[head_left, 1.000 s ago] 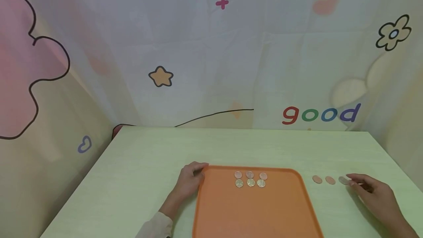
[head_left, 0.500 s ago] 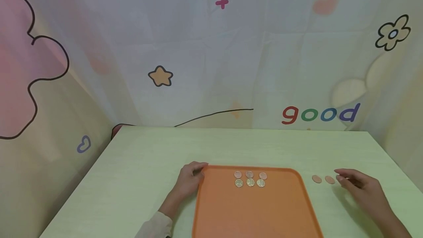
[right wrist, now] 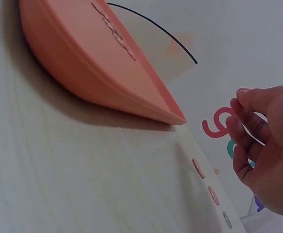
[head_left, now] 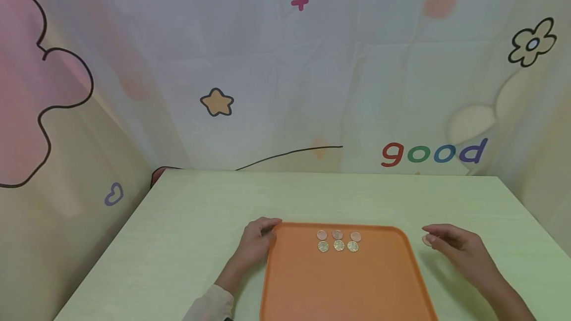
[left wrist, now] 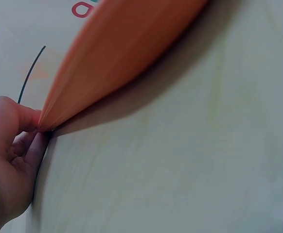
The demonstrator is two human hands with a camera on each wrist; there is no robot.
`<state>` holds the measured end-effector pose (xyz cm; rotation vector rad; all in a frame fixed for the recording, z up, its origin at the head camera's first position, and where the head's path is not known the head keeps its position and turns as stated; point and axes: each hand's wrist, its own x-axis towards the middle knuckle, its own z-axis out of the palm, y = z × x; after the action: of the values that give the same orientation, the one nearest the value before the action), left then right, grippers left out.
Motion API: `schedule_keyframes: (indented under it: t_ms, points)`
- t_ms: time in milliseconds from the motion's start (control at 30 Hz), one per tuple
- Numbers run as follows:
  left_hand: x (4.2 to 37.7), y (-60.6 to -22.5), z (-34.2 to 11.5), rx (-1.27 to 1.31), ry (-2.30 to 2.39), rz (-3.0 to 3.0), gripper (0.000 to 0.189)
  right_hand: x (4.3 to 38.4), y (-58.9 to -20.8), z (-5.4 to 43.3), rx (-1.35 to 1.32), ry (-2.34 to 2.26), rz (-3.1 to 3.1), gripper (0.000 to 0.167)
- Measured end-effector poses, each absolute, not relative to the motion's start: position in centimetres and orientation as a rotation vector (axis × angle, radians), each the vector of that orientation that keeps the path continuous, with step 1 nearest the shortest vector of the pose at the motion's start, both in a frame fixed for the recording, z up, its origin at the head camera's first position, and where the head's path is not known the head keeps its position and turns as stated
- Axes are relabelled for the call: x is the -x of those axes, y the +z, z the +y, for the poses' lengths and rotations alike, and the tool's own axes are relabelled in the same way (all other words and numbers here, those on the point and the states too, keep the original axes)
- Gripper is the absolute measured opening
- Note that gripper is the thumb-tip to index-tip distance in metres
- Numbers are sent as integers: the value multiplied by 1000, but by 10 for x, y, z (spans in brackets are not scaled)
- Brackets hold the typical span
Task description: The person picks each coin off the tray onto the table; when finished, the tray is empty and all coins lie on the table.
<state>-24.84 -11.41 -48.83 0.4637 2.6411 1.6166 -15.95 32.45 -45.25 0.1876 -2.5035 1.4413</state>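
My left hand (head_left: 256,244) grips the far left corner of an orange tray (head_left: 348,286), finger and thumb at its rim, as the left wrist view shows too. Inside the tray, near its far edge, several coins (head_left: 338,245) lie in two short rows, pinkish behind and paler in front. Right of the tray is my right hand (head_left: 464,256), fingers loosely bent, with nothing visible between them. It hovers by a copper-coloured coin (head_left: 427,240) and partly covers it. In the right wrist view a second copper-coloured coin (right wrist: 213,195) and a silver-coloured coin (right wrist: 227,219) continue that line on the table.
The pale green table (head_left: 200,202) extends left of the tray and behind it. A printed curtain (head_left: 267,73) with drawings and the word "good" hangs along the table's back edge and sides.
My right hand has left the silver-coloured coin and moved leftward over the line of coins, toward the tray. The left hand and the tray have stayed in place.
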Motion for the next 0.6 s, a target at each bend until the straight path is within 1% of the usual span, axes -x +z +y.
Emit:
schedule_keyframes:
  t_ms: [167, 367, 600]
  points:
    - [247, -487, -114, -459, 1619, 2646, 37, 163, -448, 314, -203, 1453, -2533, 18]
    - [245, -487, -113, -447, 1649, 2641, 36, 165, -446, 299, -214, 1444, -2582, 25]
    - [245, -486, -112, -435, 1667, 2630, 36, 170, -445, 278, -222, 1435, -2635, 25]
